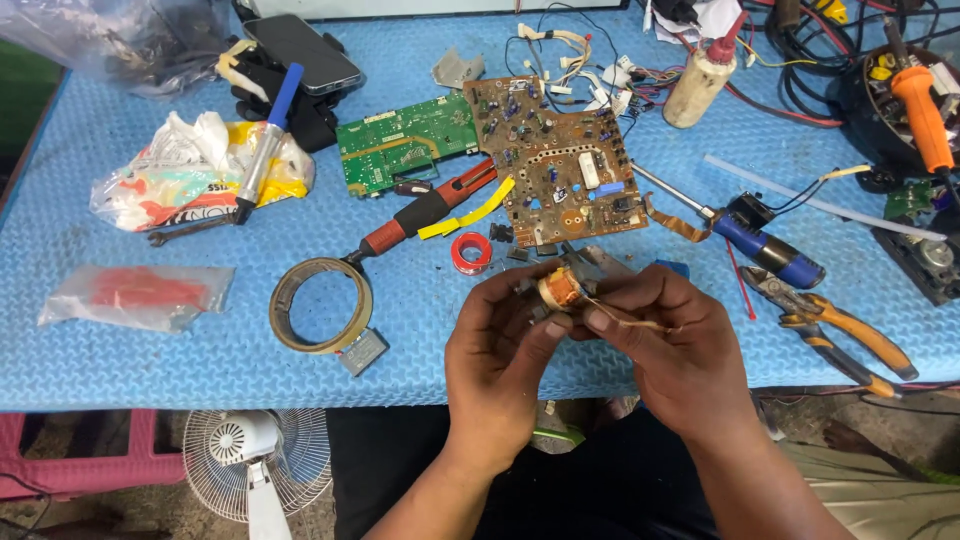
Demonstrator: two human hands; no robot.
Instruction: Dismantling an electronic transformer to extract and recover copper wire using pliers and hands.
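Small copper-wound coil [560, 288], orange, on grey frame, probably transformer; held above blue table edge.

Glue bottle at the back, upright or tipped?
Tipped. The white glue bottle lies leaning on the blue table mat, its red nozzle pointing up-right toward the cables.
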